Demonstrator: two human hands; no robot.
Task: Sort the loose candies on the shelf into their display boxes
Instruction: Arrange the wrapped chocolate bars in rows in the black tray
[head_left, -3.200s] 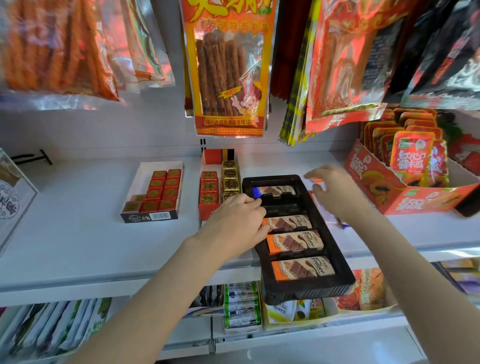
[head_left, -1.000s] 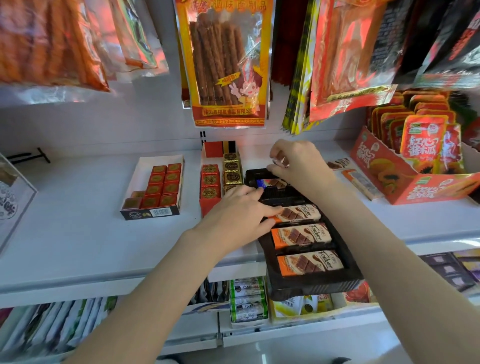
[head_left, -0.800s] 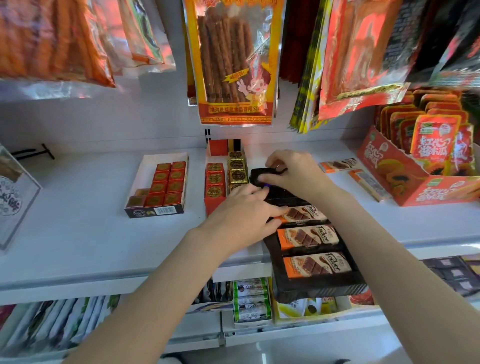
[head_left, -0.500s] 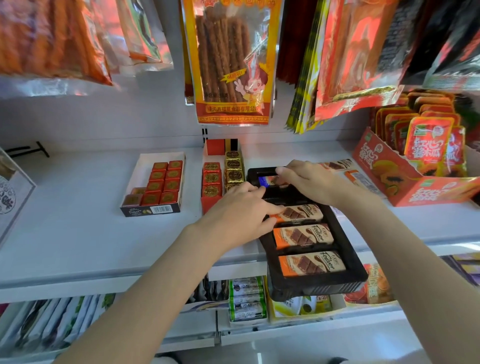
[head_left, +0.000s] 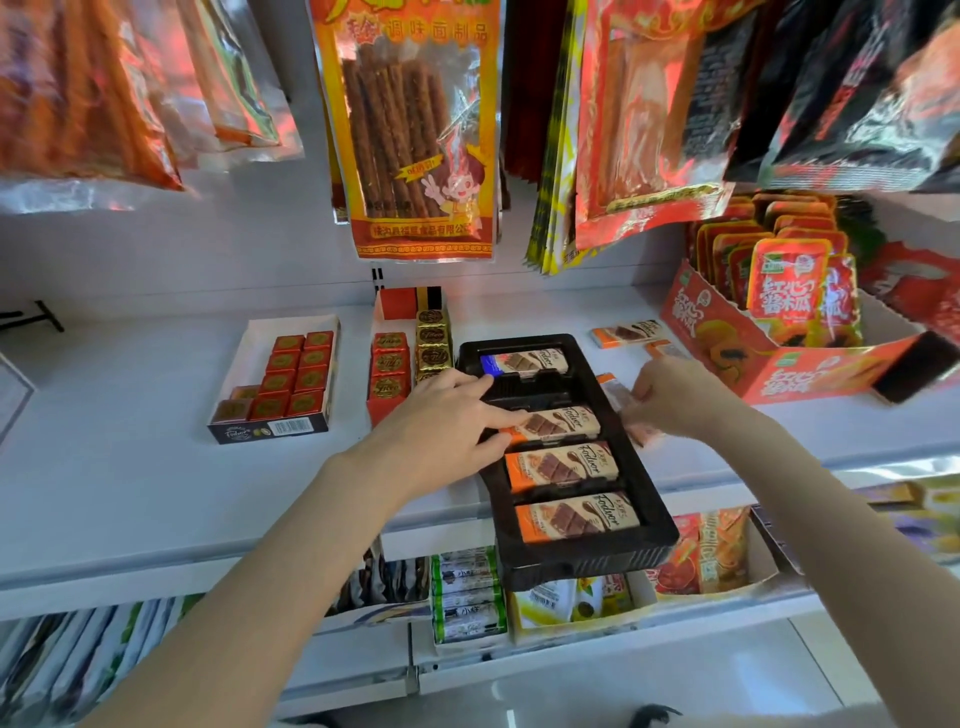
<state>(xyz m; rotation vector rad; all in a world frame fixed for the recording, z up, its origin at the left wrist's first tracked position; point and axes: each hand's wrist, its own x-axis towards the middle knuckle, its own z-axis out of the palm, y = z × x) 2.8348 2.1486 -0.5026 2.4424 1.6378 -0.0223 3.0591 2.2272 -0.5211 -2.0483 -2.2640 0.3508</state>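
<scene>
The left hand (head_left: 441, 421) lies with fingers (head_left: 498, 415) spread flat on the black tray (head_left: 652, 499) of chocolate bars (head_left: 563, 465), while right of them the right hand (head_left: 670, 395) pinches a blurred loose bar (head_left: 628, 410) just beside the tray's edge on the shelf (head_left: 130, 467).

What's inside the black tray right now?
The black tray holds four chocolate bars: one blue-ended at the back, three orange-ended in front. One slot between them looks empty. The left hand covers one bar's end.
</scene>
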